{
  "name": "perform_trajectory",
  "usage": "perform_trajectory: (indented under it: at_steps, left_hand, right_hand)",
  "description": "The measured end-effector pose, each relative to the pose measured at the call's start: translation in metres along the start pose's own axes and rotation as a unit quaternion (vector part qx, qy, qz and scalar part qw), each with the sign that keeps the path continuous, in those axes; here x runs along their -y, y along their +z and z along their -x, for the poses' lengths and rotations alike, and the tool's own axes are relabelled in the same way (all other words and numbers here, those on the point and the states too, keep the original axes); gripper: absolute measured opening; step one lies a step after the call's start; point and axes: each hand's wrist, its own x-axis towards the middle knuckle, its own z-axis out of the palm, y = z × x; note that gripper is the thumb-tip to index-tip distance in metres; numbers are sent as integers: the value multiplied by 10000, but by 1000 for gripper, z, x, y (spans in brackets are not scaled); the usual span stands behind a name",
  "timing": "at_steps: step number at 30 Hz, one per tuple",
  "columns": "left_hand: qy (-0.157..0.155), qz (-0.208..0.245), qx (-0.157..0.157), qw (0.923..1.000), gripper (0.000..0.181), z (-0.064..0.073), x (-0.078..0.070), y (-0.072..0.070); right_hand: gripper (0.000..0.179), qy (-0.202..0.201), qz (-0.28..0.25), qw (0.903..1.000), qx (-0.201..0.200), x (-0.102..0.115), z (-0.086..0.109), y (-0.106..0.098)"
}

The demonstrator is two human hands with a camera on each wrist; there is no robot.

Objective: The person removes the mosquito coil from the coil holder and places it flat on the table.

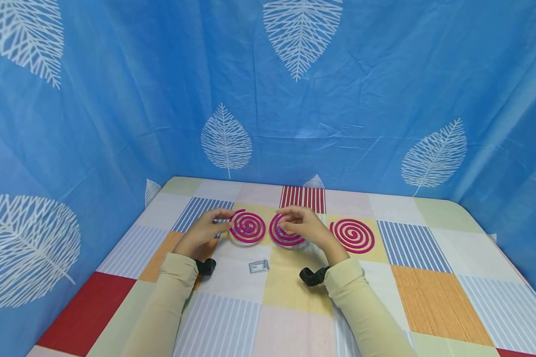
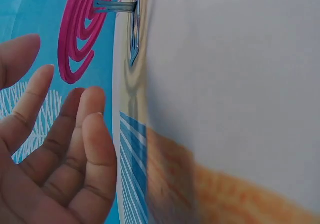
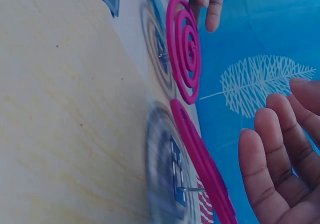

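My left hand [image 1: 202, 232], right hand [image 1: 309, 227]: fingers loosely curved, holding nothing, near magenta spiral coils [image 1: 248, 226] on silver metal stands [image 2: 117, 7].

The left arm [image 1: 158, 307] and right arm [image 1: 362, 307] reached over the surface [image 1: 295, 332] toward its far edge, slanting inward. The left hand [image 1: 203, 230], nearer the left edge, hovered with fingers gently bent and thumb apart from them. The right hand [image 1: 311, 227] hovered too, its relaxed fingers curving leftward.
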Motion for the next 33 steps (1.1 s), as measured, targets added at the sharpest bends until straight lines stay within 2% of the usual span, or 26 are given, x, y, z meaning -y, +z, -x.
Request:
perform_trajectory:
  at_steps: [7, 13, 19, 28, 33]
  left_hand:
    - [-107, -164, 101, 9998, 42, -1, 2, 2]
    - [7, -421, 39, 9991, 40, -4, 4, 4]
    - [-156, -401, 27, 9991, 45, -6, 7, 5]
    - [-345, -484, 74, 9982, 62, -6, 8, 3]
    - [-410, -467, 97, 9980, 66, -5, 7, 3]
  right_hand:
    - [38, 110, 125, 9999, -14, 0, -3, 7]
    - [39, 183, 157, 9997, 4, 0, -7, 11]
    - [39, 277, 336, 9990, 56, 2, -10, 13]
    - [43, 820, 742, 9937, 206, 8, -19, 17]
    - [46, 1247, 858, 9882, 239, 12, -25, 20]
